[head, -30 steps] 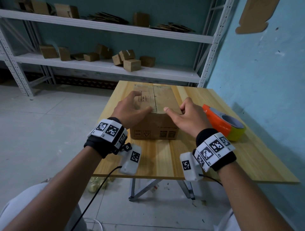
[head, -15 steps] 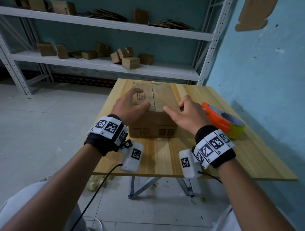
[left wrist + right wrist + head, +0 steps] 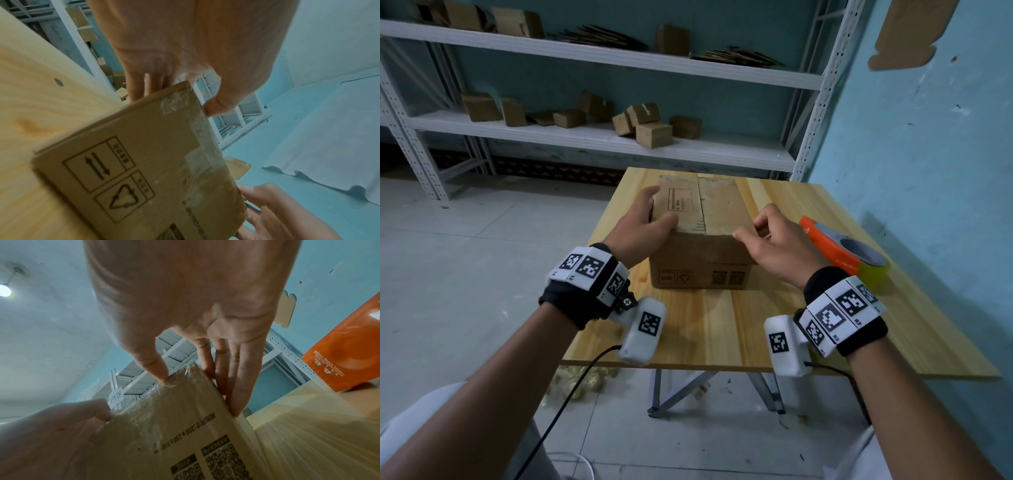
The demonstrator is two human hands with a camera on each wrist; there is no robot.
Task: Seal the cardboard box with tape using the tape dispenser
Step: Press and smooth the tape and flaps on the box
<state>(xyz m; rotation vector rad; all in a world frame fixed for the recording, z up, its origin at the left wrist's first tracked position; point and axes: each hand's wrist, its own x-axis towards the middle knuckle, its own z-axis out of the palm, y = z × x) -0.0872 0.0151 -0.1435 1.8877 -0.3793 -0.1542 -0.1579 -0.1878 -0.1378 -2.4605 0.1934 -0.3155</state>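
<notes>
Two hands [image 3: 715,236] grip rectangular cardboard box [image 3: 709,212] — scuffed.

Head view high, facing down-forward over table [image 3: 726,329]; wrist views close, low, flanking cardboard box [image 3: 700,260], shared.

At frame centre we see the cardboard box [image 3: 700,240] on the table [image 3: 722,329], our left hand [image 3: 642,228] at its left edge, our right hand [image 3: 777,245] at its right (thumb on the top edge). The tape dispenser [image 3: 842,253] lies right of it; shelves [image 3: 599,140] fill the upper frame behind.
</notes>
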